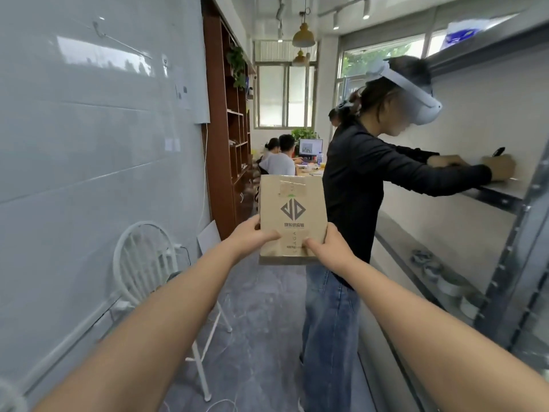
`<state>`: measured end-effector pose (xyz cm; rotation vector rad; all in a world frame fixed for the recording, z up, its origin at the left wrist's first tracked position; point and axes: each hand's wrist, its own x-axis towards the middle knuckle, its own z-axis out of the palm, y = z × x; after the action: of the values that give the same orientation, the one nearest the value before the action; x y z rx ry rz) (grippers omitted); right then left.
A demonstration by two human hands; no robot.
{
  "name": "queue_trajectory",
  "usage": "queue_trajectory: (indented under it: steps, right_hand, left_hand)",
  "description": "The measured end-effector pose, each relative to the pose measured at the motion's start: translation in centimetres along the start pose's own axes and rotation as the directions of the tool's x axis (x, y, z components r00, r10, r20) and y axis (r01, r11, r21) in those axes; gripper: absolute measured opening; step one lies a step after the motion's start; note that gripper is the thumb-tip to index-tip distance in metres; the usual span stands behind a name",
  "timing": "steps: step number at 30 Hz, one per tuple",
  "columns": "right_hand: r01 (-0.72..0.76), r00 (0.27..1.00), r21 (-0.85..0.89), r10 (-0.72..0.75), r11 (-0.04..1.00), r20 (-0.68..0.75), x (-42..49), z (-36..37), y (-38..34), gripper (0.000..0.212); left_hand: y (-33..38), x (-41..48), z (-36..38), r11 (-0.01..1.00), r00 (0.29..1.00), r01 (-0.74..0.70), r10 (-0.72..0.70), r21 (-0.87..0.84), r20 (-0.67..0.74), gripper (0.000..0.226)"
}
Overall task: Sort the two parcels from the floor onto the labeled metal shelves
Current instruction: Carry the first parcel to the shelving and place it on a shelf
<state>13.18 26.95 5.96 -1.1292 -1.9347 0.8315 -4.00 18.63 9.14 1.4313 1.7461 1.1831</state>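
- We stretch both arms forward at chest height
- Our left hand and right hand pinch the cardboard parcel's lower edge, upright, left of the metal shelves

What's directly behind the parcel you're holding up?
Behind the parcel, a standing person in black and two people seated at a desk show. It covers part of the desk and the aisle.
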Motion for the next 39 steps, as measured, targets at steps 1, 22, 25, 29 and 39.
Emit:
queue_trajectory:
  steps: [1,22,25,29,39]
  right_hand:
    - [0.009,1.000,0.002,-0.009,1.000,-0.019,0.1,-0.2,-0.3,0.051]
    - [0.116,0.980,0.401,-0.041,0.909,-0.193,-0.4,-1.9,-2.9,0.051]
    - [0.126,0.982,0.462,-0.043,0.878,-0.184,-0.5,-1.9,-2.7,0.054]
    - [0.118,0.988,0.474,-0.055,0.873,-0.146,-1.1,-2.1,-3.0,0.076]
    - [-0.076,0.997,0.570,0.073,0.818,0.027,-1.4,-2.6,-4.6,0.078]
  left_hand:
    - [0.5,0.0,-0.2,1.000,1.000,-0.013,0.013,0.009,0.002,0.057]
    - [2.9,0.3,-0.3,0.779,0.968,-0.134,-0.031,-0.613,-0.250,0.079]
    - [3.0,-0.3,-0.2,0.776,0.984,-0.084,-0.034,-0.625,-0.174,0.115]
    - [3.3,-1.4,-0.3,0.826,0.999,-0.038,0.042,-0.562,-0.006,0.083]
    - [3.2,-2.1,-0.2,0.751,0.999,-0.030,0.052,-0.659,0.014,0.025]
